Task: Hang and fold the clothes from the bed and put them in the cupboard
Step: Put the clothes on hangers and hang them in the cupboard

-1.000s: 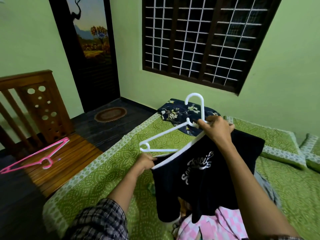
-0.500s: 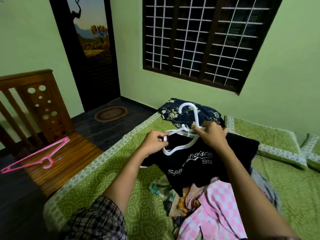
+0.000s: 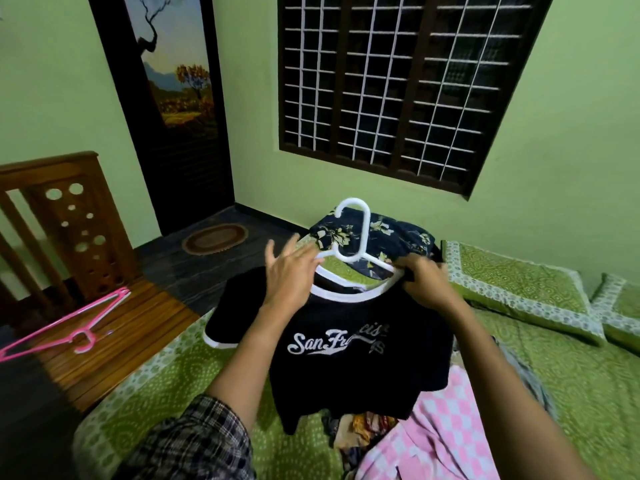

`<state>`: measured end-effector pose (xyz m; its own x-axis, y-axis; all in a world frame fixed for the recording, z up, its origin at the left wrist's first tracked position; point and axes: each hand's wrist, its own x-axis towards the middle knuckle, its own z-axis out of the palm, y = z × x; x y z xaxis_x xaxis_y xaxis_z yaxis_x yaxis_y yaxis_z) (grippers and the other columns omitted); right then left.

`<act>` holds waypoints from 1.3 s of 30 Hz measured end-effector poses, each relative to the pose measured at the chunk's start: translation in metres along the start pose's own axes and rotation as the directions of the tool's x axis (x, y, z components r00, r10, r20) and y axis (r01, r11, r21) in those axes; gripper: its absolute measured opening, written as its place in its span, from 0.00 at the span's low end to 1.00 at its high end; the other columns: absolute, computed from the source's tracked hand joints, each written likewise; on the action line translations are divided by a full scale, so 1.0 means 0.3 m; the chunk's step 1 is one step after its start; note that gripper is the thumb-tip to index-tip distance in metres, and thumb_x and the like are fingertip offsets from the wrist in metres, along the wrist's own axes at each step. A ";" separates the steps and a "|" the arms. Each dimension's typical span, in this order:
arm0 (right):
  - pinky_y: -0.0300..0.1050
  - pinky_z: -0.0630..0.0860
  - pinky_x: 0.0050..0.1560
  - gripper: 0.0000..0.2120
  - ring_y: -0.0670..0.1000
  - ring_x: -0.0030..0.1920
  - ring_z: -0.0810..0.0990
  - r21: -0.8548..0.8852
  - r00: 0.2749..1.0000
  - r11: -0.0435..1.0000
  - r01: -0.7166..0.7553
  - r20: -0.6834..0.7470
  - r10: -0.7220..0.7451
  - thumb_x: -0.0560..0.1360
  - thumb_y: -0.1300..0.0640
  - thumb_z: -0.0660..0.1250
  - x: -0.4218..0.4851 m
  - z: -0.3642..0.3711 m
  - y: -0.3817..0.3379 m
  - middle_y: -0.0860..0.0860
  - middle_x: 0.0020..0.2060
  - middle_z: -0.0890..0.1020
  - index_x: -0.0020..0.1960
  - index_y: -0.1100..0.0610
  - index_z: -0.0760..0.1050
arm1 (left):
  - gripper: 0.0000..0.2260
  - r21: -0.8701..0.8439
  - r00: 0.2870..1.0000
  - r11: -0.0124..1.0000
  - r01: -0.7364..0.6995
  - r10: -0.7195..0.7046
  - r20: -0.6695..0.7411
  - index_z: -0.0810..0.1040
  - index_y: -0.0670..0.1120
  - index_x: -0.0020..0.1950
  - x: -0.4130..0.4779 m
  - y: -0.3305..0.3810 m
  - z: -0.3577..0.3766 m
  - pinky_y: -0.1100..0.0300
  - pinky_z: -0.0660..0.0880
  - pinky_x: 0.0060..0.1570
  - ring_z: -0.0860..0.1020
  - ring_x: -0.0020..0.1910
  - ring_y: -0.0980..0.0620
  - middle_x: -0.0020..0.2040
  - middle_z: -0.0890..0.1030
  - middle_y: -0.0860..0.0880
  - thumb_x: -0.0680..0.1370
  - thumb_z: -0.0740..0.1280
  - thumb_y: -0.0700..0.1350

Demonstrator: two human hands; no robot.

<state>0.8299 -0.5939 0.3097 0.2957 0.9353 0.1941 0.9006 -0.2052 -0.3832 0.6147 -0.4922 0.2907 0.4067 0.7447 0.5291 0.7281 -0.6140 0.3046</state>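
A black T-shirt (image 3: 346,372) with white trim and "San Francisco" lettering hangs on a white hanger (image 3: 360,233), held up over the green bed (image 3: 156,386). My right hand (image 3: 427,282) grips the shirt's right shoulder where it lies over the hanger arm. My left hand (image 3: 292,271) lies on the left shoulder with its fingers spread and straight. Below the shirt sits a heap of clothes, topped by a pink checked cloth (image 3: 440,431).
A dark floral cloth (image 3: 391,233) lies at the bed's far end by green pillows (image 3: 519,282). A pink hanger (image 3: 69,327) rests on a wooden slatted surface at the left, beside a wooden frame (image 3: 69,220). A dark door (image 3: 173,109) and barred window (image 3: 398,81) stand beyond.
The shirt went onto the hanger and now hangs spread, lettering facing me. My left hand let go of the collar and opened flat on the left shoulder. My right hand moved to the right shoulder.
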 end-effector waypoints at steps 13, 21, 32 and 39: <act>0.47 0.70 0.43 0.10 0.55 0.43 0.76 0.188 0.981 0.965 0.182 0.031 -0.192 0.79 0.56 0.62 0.004 0.015 -0.180 0.57 0.43 0.79 0.51 0.64 0.76 | 0.09 -0.115 0.995 0.993 -0.029 0.017 -0.101 0.79 0.45 0.53 -0.028 -0.028 0.008 0.40 0.47 0.70 0.71 0.67 0.47 0.55 0.81 0.50 0.78 0.63 0.47; 0.52 0.74 0.46 0.07 0.56 0.40 0.80 0.519 0.995 0.849 0.098 -0.077 -0.068 0.78 0.53 0.64 -0.002 0.043 -0.174 0.63 0.40 0.81 0.46 0.56 0.75 | 0.10 -0.460 0.998 0.888 -0.021 -0.011 -0.068 0.78 0.42 0.51 -0.048 -0.111 -0.052 0.59 0.69 0.49 0.76 0.47 0.50 0.48 0.79 0.46 0.74 0.70 0.46; 0.40 0.65 0.37 0.03 0.47 0.33 0.66 0.523 0.986 0.837 0.159 -0.130 -0.106 0.77 0.58 0.65 -0.053 -0.052 -0.089 0.54 0.32 0.66 0.50 0.56 0.76 | 0.09 -0.351 0.993 0.936 0.006 -0.046 -0.106 0.82 0.39 0.52 -0.040 -0.218 -0.109 0.60 0.70 0.52 0.81 0.48 0.42 0.48 0.83 0.41 0.76 0.64 0.32; 0.59 0.78 0.53 0.06 0.55 0.49 0.82 0.494 0.989 0.857 0.148 -0.073 -0.129 0.76 0.54 0.68 -0.110 -0.019 -0.151 0.53 0.43 0.81 0.46 0.44 0.74 | 0.14 -0.516 0.986 0.856 -0.044 0.119 0.114 0.77 0.45 0.61 -0.107 0.037 -0.085 0.55 0.76 0.47 0.80 0.47 0.47 0.50 0.82 0.44 0.79 0.63 0.49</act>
<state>0.7812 -0.6172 0.3259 0.1994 0.9305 0.3072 0.6578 0.1053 -0.7458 0.5955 -0.5297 0.2973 0.5509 0.6912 0.4677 0.3208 -0.6928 0.6459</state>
